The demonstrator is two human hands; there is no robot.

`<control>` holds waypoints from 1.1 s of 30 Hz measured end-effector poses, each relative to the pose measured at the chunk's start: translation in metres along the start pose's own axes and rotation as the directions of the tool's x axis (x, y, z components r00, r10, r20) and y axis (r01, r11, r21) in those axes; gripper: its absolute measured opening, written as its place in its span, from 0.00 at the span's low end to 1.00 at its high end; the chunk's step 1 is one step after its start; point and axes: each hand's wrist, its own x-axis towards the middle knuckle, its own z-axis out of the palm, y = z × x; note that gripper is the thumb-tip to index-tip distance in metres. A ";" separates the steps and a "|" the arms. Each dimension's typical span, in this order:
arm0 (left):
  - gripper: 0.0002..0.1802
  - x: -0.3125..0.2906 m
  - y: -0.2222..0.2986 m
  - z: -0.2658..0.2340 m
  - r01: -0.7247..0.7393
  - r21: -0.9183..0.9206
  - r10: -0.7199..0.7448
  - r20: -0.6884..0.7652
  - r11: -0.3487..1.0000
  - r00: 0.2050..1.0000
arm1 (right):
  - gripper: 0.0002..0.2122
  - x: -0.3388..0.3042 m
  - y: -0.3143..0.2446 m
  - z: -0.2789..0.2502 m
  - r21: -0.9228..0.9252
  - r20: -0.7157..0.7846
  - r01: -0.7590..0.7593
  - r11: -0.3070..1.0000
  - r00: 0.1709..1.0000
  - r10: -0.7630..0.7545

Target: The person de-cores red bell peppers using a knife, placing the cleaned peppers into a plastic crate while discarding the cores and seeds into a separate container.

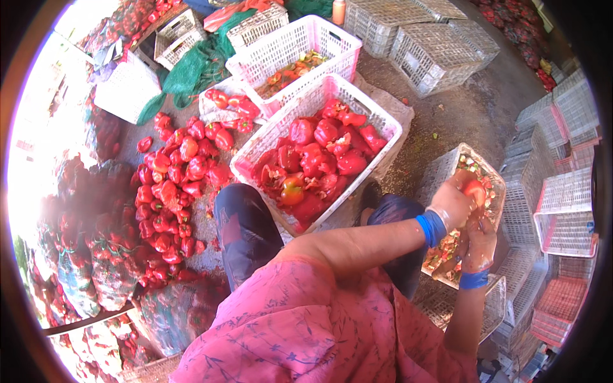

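A red bell pepper (474, 190) is held in my left hand (452, 203), above the crate of scraps (500, 191) on my right. My right hand (480, 244) is just below it with the fingers curled. Whether a tool or a piece of pepper is in those fingers I cannot make out. Seeds and red, green and pale trimmings fill that crate. Between my knees and farther off stands a white plastic crate (391, 135) with opened red peppers (327, 133) in it, one of them partly green-yellow. Blue bands circle both wrists.
Loose whole red peppers (167, 191) lie heaped on the floor to my left, beside full mesh sacks (96, 236). Another white crate (348, 42) with scraps stands beyond. Stacked crates (440, 54) line the far side and the right. Green netting (191, 80) lies at the back left.
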 end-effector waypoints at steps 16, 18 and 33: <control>0.27 -0.012 0.047 -0.366 0.390 0.883 0.585 -0.466 0.261 0.664 | 0.22 0.145 0.012 0.008 0.831 0.534 -0.521 0.195 0.846 -0.016; 0.27 -0.016 0.040 -0.409 0.438 0.884 0.300 -0.379 -0.161 0.875 | 0.23 0.136 0.005 0.081 0.640 0.764 -0.759 0.116 0.645 -0.002; 0.30 -0.020 0.005 -0.466 0.349 0.899 -0.038 -0.372 -0.266 0.927 | 0.18 0.146 0.010 0.262 0.670 0.648 -0.677 0.304 0.733 0.206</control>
